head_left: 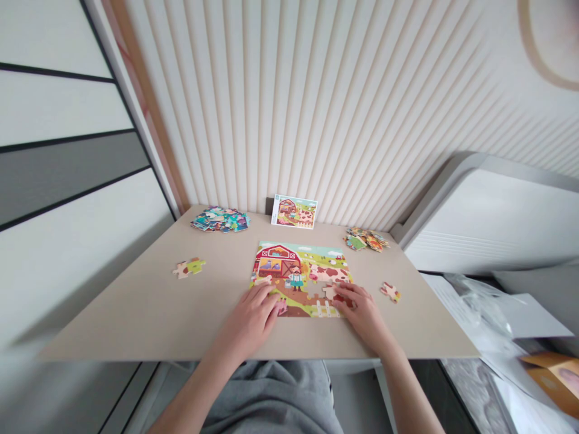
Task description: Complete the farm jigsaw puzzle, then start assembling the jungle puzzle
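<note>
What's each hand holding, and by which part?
Right hand: fingertips on the edge of a jigsaw piece, lying on the puzzle; whether it's gripped can't be told. Left hand rests on the puzzle, nothing clearly held.

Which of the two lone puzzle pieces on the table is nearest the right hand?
The piece right of the farm puzzle, just beyond the right hand; the other lone piece lies left of the puzzle.

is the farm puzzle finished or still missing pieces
Unfinished: the farm puzzle has a gap in its lower middle, and loose pieces lie on the table.
</note>
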The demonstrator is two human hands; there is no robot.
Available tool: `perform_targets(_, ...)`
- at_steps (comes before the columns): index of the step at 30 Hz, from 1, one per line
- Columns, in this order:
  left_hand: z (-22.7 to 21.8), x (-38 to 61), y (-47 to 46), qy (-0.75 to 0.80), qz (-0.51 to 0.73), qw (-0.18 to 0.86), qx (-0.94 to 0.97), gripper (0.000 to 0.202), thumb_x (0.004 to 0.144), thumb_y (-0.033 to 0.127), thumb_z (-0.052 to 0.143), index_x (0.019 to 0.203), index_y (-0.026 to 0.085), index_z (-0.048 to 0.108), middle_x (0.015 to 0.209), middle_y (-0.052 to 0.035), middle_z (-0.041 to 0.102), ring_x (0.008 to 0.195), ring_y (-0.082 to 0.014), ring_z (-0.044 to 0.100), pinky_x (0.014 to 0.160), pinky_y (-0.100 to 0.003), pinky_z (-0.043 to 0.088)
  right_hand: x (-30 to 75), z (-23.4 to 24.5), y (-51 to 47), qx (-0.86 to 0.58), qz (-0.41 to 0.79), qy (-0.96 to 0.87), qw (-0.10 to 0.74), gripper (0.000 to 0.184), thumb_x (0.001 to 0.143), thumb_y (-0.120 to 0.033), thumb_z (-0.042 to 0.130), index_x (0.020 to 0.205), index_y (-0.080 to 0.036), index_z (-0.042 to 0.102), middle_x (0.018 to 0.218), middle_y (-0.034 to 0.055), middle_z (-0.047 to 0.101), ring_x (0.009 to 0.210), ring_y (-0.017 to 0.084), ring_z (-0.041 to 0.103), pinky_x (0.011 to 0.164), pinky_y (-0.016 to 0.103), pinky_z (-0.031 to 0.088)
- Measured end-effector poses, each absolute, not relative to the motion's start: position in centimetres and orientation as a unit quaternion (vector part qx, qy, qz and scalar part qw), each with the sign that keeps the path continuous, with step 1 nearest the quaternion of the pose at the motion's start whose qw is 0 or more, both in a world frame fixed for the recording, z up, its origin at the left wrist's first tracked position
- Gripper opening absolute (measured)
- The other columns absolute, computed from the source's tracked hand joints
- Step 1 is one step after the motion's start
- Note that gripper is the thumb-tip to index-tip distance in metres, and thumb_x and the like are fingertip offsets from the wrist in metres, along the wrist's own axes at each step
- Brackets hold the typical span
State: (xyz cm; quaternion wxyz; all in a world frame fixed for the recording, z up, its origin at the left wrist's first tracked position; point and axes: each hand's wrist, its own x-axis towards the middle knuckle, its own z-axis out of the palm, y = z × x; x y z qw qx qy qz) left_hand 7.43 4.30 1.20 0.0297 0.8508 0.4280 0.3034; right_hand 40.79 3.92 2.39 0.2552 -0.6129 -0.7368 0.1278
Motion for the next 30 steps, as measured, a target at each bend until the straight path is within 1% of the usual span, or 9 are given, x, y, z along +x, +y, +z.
perform_targets(5, 1.2, 7.4, 4.2, 0.431, 0.302, 0.032, 0.85, 0.023, 0.103, 0.024, 0.05, 0.119, 0.024, 0.066, 0.129, -0.0087, 0.065, 0.131, -0.0288, 0.056, 0.11, -0.051, 0.051, 40.5, 2.5, 3.7, -0.604, 0.11, -0.748, 0.253, 0.036, 0.092, -0.044, 0.065, 0.125, -0.031, 0.073, 0.134, 0.0081, 0.067, 0.126, 0.031, 0.059, 0.108, 0.049, 0.045)
perform_targets(8, 1.2, 7.4, 4.2, 0.431, 0.292, 0.027, 0.853, 0.023, 0.104, 0.024, 0.049, 0.12, 0.024, 0.065, 0.129, -0.0089, 0.064, 0.134, -0.0289, 0.054, 0.11, -0.05, 0.05, 40.3, 2.8, 3.2, -0.604, 0.114, -0.747, 0.252, 0.041, 0.092, -0.043, 0.065, 0.131, -0.031, 0.069, 0.134, 0.0082, 0.066, 0.126, 0.03, 0.059, 0.109, 0.048, 0.045)
perform_targets(12, 1.1, 7.4, 4.3, 0.431, 0.285, 0.024, 0.856, 0.023, 0.105, 0.025, 0.048, 0.121, 0.023, 0.064, 0.13, -0.0093, 0.064, 0.133, -0.0289, 0.055, 0.11, -0.051, 0.05, 41.2, 2.9, 2.8, -0.61, 0.122, -0.738, 0.259, 0.047, 0.092, -0.041, 0.065, 0.138, -0.033, 0.063, 0.137, 0.007, 0.062, 0.125, 0.028, 0.06, 0.109, 0.045, 0.045)
perform_targets(15, 1.1, 7.4, 4.3, 0.434, 0.284, 0.025, 0.855, 0.023, 0.105, 0.026, 0.048, 0.121, 0.023, 0.065, 0.131, -0.0093, 0.064, 0.133, -0.0291, 0.054, 0.11, -0.051, 0.049, 43.2, 2.5, 3.1, -0.625, 0.111, -0.718, 0.285, 0.049, 0.093, -0.042, 0.063, 0.14, -0.031, 0.061, 0.138, 0.0085, 0.06, 0.124, 0.028, 0.061, 0.108, 0.045, 0.046)
perform_targets(19, 1.2, 7.4, 4.2, 0.432, 0.287, 0.031, 0.854, 0.023, 0.104, 0.025, 0.049, 0.12, 0.024, 0.066, 0.131, -0.0087, 0.064, 0.135, -0.0291, 0.053, 0.111, -0.051, 0.049, 46.0, 1.7, 3.9, -0.64, 0.08, -0.683, 0.342, 0.052, 0.091, -0.046, 0.065, 0.139, -0.026, 0.062, 0.134, 0.0114, 0.063, 0.123, 0.031, 0.06, 0.109, 0.049, 0.045)
perform_targets(23, 1.3, 7.4, 4.2, 0.434, 0.29, 0.036, 0.852, 0.022, 0.104, 0.026, 0.049, 0.118, 0.024, 0.067, 0.129, -0.0087, 0.065, 0.134, -0.0291, 0.055, 0.11, -0.051, 0.05, 46.5, 1.8, 4.1, -0.628, 0.121, -0.68, 0.359, 0.053, 0.091, -0.046, 0.067, 0.14, -0.027, 0.06, 0.138, 0.011, 0.061, 0.122, 0.03, 0.061, 0.108, 0.049, 0.047)
perform_targets(30, 1.1, 7.4, 4.4, 0.437, 0.291, 0.041, 0.85, 0.022, 0.102, 0.025, 0.051, 0.117, 0.024, 0.067, 0.129, -0.0082, 0.065, 0.133, -0.0289, 0.055, 0.112, -0.051, 0.049, 44.5, 2.7, 4.8, -0.563, 0.2, -0.735, 0.321, 0.051, 0.093, -0.039, 0.064, 0.144, -0.033, 0.056, 0.147, 0.0073, 0.055, 0.133, 0.028, 0.055, 0.116, 0.047, 0.041)
